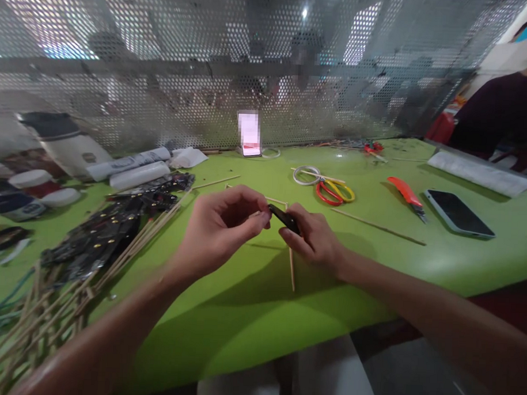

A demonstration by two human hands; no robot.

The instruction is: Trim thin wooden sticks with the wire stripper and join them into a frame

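Note:
My right hand [312,234] is closed around a small black tool [284,216], whose kind I cannot make out; its tip points left. Fingertips of my left hand [228,225] are pinched together at that tip, on something too small to name. Beneath and behind the hands are thin bamboo sticks, one of them [292,270] pointing towards me under my right hand. Another stick [276,201] shows just beyond the fingers, partly hidden. Whether these sticks are joined is hidden by my hands.
Bundled sticks [132,247] and black plastic packets [102,238] cover the left of the green table [241,329]. Scissors [333,191], a wire coil [306,175], an orange cutter [406,194] and a phone [459,213] lie right. A lit phone [249,133] stands behind. A person [500,113] sits right.

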